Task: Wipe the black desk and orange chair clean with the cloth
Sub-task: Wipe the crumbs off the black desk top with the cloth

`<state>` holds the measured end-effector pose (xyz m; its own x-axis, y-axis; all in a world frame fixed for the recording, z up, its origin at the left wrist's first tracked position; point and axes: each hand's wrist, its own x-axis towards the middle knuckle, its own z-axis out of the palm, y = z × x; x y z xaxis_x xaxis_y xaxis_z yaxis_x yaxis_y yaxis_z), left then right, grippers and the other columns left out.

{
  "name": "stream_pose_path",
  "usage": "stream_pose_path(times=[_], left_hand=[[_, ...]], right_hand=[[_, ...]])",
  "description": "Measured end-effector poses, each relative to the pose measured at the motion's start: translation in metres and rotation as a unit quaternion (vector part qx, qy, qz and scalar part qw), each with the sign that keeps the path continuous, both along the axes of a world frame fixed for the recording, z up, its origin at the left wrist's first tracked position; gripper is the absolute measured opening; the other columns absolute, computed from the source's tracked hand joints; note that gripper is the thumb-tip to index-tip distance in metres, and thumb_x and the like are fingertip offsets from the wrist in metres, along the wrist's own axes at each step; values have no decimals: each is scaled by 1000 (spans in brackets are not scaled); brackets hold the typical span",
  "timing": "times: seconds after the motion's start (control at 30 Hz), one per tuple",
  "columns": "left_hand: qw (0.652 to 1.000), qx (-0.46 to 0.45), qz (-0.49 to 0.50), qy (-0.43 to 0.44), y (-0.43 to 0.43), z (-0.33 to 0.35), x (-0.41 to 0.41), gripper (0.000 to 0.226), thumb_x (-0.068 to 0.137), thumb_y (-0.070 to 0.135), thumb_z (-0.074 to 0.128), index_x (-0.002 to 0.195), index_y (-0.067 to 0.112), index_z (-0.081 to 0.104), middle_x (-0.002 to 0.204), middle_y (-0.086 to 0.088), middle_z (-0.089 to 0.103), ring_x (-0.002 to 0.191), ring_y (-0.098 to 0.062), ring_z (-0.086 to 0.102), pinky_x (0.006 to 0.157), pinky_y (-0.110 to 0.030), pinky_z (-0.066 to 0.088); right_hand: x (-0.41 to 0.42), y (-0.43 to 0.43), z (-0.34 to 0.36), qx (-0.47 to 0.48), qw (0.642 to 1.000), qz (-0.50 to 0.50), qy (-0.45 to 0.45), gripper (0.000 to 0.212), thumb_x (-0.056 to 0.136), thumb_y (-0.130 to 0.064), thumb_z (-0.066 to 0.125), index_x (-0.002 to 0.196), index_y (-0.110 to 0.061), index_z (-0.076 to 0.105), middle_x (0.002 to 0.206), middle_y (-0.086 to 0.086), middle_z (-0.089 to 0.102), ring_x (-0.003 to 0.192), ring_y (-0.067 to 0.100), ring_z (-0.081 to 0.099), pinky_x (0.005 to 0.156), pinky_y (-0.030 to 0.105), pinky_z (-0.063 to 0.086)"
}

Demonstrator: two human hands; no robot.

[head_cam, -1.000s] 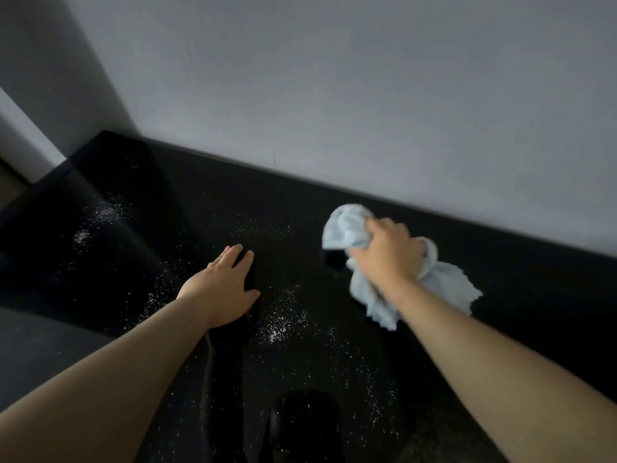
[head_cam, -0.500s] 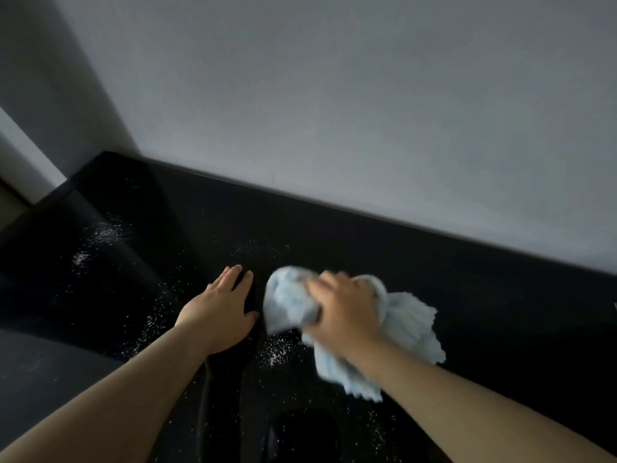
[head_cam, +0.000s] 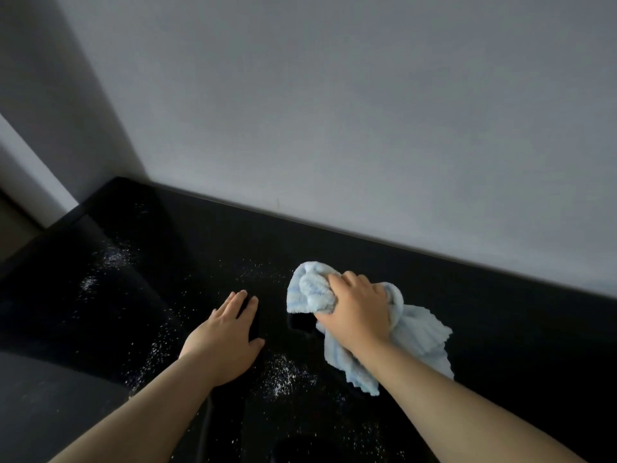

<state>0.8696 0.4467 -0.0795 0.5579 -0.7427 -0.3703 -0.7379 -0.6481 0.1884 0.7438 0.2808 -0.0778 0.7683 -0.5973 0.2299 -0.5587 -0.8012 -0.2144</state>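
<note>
The glossy black desk (head_cam: 484, 312) runs along the wall and fills the lower half of the view. White powder specks (head_cam: 283, 375) are scattered over its left and middle parts. My right hand (head_cam: 357, 312) grips a bunched light blue cloth (head_cam: 310, 292) and presses it on the desk, with the cloth's loose end (head_cam: 420, 339) trailing to the right. My left hand (head_cam: 223, 339) lies flat on the desk, fingers straight, just left of the cloth. The orange chair is not in view.
A plain grey wall (head_cam: 367, 128) rises directly behind the desk's back edge. The desk's left end (head_cam: 83, 208) meets a corner with a lighter strip of wall. More powder (head_cam: 110, 259) lies at the far left.
My right hand swept the cloth left toward my left hand, then moved it back to the right and farther from me. My left hand stayed flat in place.
</note>
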Motion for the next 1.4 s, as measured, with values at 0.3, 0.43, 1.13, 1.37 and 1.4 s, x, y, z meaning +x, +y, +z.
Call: stream_pose_path(times=[0.3, 0.43, 1.13, 1.37, 1.4], left_hand=[[1000, -10, -3, -4, -1, 0, 0, 71, 96, 45, 37, 150, 22, -2, 158, 4, -12, 144, -12, -12, 116, -29, 6], [1000, -7, 2, 3, 0, -1, 0, 72, 96, 47, 37, 150, 23, -3, 157, 5, -13, 144, -13, -12, 116, -29, 8], [1000, -14, -13, 4, 1, -8, 6, 58, 101, 34, 26, 150, 18, -1, 158, 0, -9, 144, -14, -12, 117, -29, -1], [1000, 6, -28, -6, 2, -10, 6, 59, 101, 34, 25, 150, 16, -2, 158, -3, -12, 144, -18, -14, 119, -33, 0], [999, 13, -30, -9, 2, -11, 7, 58, 101, 33, 25, 150, 14, 1, 158, -4, -11, 144, -19, -14, 119, -34, 0]], right_hand=[[-26, -6, 11, 66, 986, 145, 42, 38, 71, -46, 52, 103, -28, 63, 89, -7, 59, 85, 19, 58, 70, 34, 34], [-9, -28, 21, 28, 996, -79, 39, 26, 76, -32, 59, 101, -25, 64, 88, 0, 60, 85, 26, 61, 66, 35, 39], [21, -22, -1, 98, 976, 179, 80, 22, 67, -48, 43, 86, -40, 52, 80, -18, 48, 92, 14, 49, 75, 35, 29], [21, -32, 9, 36, 997, -42, 58, 30, 71, -34, 55, 101, -36, 58, 85, -8, 60, 91, 22, 55, 70, 37, 34], [13, -14, 3, 3, 999, 33, 38, 36, 68, -32, 55, 103, -36, 60, 88, -8, 65, 89, 22, 58, 68, 36, 36]])
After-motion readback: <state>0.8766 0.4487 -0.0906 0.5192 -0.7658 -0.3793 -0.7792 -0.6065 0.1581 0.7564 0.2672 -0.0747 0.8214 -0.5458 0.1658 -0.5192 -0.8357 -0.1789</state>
